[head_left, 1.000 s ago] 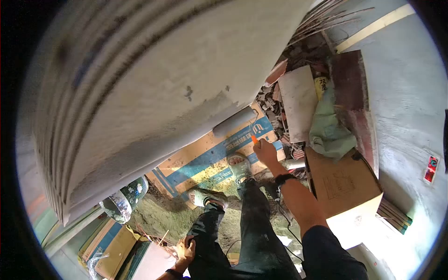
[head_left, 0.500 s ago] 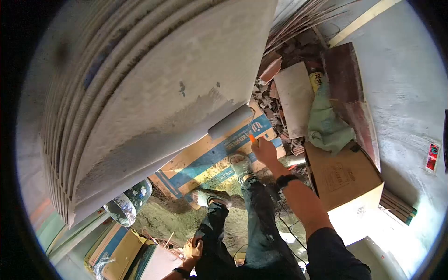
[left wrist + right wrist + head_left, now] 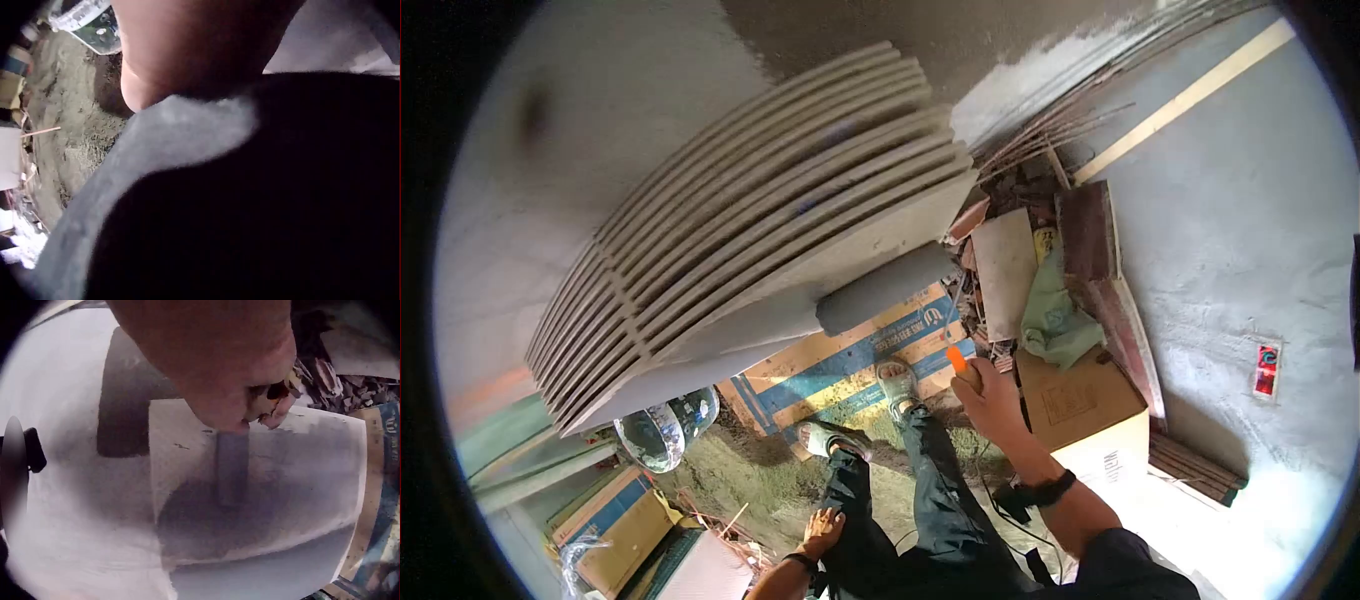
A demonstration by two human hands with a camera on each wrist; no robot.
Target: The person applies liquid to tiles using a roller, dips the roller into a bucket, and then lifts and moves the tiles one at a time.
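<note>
A person looks down at their own 2 hands in a room that looks to be under renovation. The right hand (image 3: 992, 402) grips the orange handle (image 3: 957, 358) of a paint roller (image 3: 885, 288), fingers curled round it. The thin metal frame reaches ahead, probably so that the hand stays off the wet coat. The roller's grey sleeve lies at the lower part of the front board in a leaning stack of pale boards (image 3: 760, 225); whether it touches the board, I cannot tell. The left hand (image 3: 823, 530) rests on the left trouser leg, fingers loose and holding nothing, perhaps bracing a forward lean.

The front board's pale face carries darker grey patches, seemingly damp. A flattened blue-and-tan cardboard carton (image 3: 800, 362) lies below the stack, likely to catch drips, and 2 sandalled feet stand at its edge. A splattered bucket (image 3: 650, 440) sits near the stack's left end.

Around them is a rough, dirty floor (image 3: 735, 470). On the right, a green sack (image 3: 1060, 320) drapes beside a cardboard box (image 3: 1085, 400), near broken rubble. A bare grey wall (image 3: 1230, 220) holds a red socket box (image 3: 1266, 371).
</note>
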